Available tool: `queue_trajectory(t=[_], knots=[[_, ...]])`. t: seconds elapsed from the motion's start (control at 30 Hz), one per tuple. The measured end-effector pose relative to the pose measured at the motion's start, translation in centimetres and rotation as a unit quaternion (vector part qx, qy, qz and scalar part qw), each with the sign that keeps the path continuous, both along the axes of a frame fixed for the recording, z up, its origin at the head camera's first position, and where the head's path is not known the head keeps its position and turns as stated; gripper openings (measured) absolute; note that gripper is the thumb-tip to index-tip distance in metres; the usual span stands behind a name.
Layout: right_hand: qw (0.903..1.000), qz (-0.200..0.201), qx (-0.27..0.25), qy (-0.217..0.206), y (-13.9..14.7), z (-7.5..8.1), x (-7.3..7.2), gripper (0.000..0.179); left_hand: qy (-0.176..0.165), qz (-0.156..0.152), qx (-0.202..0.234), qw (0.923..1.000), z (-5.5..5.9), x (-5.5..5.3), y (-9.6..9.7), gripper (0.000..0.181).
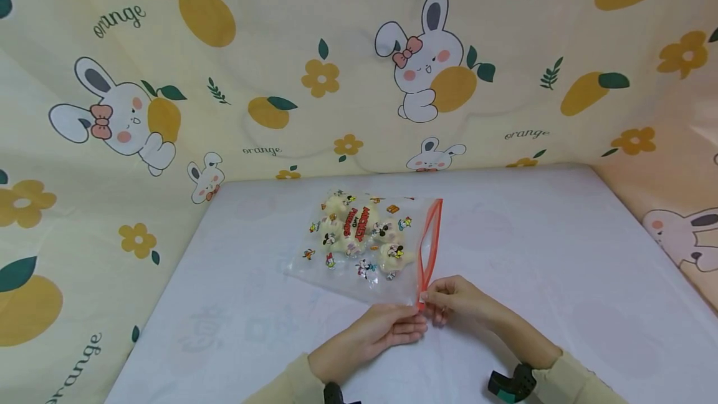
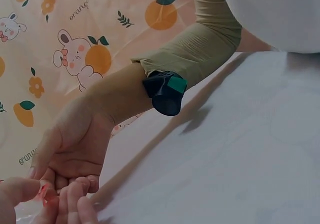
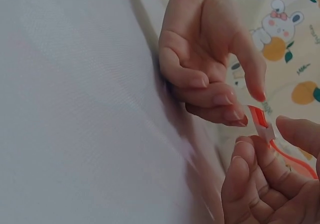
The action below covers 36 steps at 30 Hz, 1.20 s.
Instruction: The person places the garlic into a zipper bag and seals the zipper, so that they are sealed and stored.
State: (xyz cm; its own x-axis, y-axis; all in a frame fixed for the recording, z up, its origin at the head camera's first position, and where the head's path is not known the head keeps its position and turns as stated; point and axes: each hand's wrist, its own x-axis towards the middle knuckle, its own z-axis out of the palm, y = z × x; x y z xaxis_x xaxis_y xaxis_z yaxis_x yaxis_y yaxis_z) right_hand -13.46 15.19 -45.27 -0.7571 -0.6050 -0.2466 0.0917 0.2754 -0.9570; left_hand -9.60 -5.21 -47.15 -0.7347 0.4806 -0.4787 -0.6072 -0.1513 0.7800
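Note:
A clear zip bag (image 1: 305,279) with cartoon prints and a red zip edge (image 1: 439,220) lies on the table. Several pale, rounded pieces (image 1: 392,257) show inside it. The zip edge gapes along its middle. My left hand (image 1: 387,329) pinches the near end of the red zip between thumb and fingers, its other fingers loosely curled. Just right of it, my right hand (image 1: 462,299) pinches the whitish zip slider (image 3: 266,131) between thumb and forefinger. In the left wrist view, the fingertips of the left hand (image 2: 65,204) meet the right hand (image 2: 80,149) around the red strip.
A white cloth covers the table (image 1: 561,254). Behind and at the sides hangs a cream curtain (image 1: 348,17) printed with rabbits and oranges. Each wrist wears a black device, such as the right wristband (image 1: 513,384) with its green patch.

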Motion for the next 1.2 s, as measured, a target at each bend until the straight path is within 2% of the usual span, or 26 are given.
queue_trajectory(t=[0.3, 0.67, 0.8, 1.0, 1.2], knots=[[0.9997, 0.013, -0.002, 0.02, -0.1, 0.0, 0.1, 0.039, -0.003, 0.021, 0.005, 0.9998, 0.1, -0.2, 0.6, 0.026], [0.9997, 0.009, 0.004, 0.02, -0.1, 0.0, 0.3, 0.04, -0.001, 0.042, 0.012, 0.999, 0.0, -0.1, 1.1, 0.023], [1.0, 0.007, -0.001, 0.006, 0.0, 0.0, 0.2, 0.04, -0.005, 0.04, 0.02, 0.999, 0.1, -0.2, 1.4, 0.023], [0.9999, -0.008, 0.012, 0.002, 0.5, 0.0, -0.2, 0.036, -0.007, 0.042, 0.023, 0.9988, 0.2, -0.7, 2.0, 0.029], [0.999, -0.024, 0.033, 0.019, 1.1, -0.1, -0.8, 0.034, -0.014, 0.07, 0.03, 0.997, 0.2, -1.2, 3.2, 0.027]])
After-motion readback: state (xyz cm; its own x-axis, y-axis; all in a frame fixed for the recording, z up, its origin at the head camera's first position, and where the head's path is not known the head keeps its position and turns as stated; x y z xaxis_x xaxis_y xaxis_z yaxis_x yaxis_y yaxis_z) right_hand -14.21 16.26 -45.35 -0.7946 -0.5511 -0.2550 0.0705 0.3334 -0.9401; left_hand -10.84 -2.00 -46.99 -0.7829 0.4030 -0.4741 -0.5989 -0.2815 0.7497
